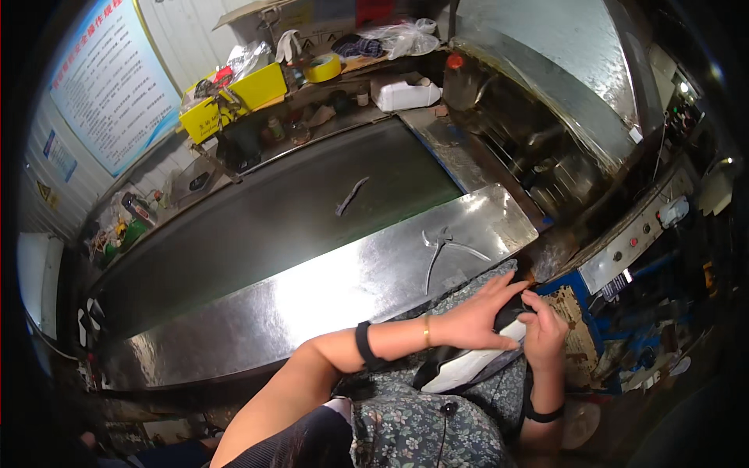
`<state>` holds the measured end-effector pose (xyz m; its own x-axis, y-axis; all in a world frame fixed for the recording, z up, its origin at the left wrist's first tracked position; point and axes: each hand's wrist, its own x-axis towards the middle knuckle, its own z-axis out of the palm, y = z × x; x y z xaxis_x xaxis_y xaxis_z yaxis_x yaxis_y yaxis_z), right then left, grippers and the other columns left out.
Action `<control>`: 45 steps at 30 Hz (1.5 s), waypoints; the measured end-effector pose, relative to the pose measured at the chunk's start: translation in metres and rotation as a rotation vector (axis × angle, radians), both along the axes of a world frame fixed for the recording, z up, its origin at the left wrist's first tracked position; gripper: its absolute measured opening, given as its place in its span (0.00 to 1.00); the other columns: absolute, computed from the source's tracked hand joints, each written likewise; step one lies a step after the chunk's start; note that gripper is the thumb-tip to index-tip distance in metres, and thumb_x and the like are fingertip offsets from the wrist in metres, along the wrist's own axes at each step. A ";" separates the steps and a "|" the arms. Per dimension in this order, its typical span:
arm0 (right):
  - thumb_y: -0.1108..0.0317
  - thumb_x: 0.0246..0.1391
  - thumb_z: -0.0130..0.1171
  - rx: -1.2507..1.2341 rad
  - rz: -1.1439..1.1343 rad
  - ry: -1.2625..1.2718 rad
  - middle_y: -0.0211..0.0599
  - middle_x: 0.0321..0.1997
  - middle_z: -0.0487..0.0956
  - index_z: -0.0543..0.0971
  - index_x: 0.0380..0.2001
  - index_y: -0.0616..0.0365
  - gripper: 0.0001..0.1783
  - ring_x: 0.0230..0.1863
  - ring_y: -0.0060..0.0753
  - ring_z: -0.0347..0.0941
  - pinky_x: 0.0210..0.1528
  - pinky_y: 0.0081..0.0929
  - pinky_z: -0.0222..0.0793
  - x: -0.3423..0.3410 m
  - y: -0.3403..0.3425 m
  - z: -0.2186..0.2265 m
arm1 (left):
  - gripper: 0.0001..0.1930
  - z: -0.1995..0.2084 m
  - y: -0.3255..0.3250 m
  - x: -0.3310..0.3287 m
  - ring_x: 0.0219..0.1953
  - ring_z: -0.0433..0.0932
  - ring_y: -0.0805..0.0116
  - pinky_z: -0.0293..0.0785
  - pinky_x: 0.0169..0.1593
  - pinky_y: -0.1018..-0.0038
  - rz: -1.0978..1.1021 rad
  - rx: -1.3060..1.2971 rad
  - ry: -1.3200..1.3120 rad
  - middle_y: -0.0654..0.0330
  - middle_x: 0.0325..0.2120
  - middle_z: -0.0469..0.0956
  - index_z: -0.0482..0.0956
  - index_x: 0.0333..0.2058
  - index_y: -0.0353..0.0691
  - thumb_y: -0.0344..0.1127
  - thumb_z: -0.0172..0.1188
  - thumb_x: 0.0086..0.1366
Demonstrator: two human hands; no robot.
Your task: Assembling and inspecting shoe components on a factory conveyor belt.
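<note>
A black-and-white shoe (466,370), its white underside turned up, lies across my lap on the floral apron (421,425). My left hand (477,313) grips the shoe's far end from the left, with its fingers stretched over the dark part and the thumb on the white part. On the other side of that same end, my right hand (544,331) is closed with its fingers bent against the edge. My hands partly hide this end. Beyond them, metal pincers (441,243) with spread handles rest on the shiny metal ledge (359,281).
A dark conveyor belt (265,210) runs behind the ledge, with a thin grey strip (352,196) on it. Further back are a yellow box (234,101), yellow tape (322,69) and a white plastic bottle (406,93). A button panel (633,251) stands at the right.
</note>
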<state>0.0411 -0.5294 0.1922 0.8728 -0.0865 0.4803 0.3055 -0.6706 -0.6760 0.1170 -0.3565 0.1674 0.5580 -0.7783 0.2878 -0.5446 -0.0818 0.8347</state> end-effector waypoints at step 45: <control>0.65 0.62 0.54 0.799 0.013 0.392 0.27 0.28 0.79 0.79 0.35 0.66 0.13 0.31 0.15 0.70 0.35 0.22 0.68 -0.034 -0.016 -0.090 | 0.32 -0.007 -0.033 0.041 0.49 0.71 0.70 0.68 0.55 0.75 0.083 -0.089 0.759 0.59 0.48 0.72 0.65 0.58 0.37 0.22 0.65 0.55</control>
<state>0.0073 -0.5454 0.1022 0.9651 -0.2567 -0.0525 -0.0415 0.0482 -0.9980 0.1580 -0.3897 0.1607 0.6834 -0.7168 -0.1380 0.1856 -0.0123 0.9825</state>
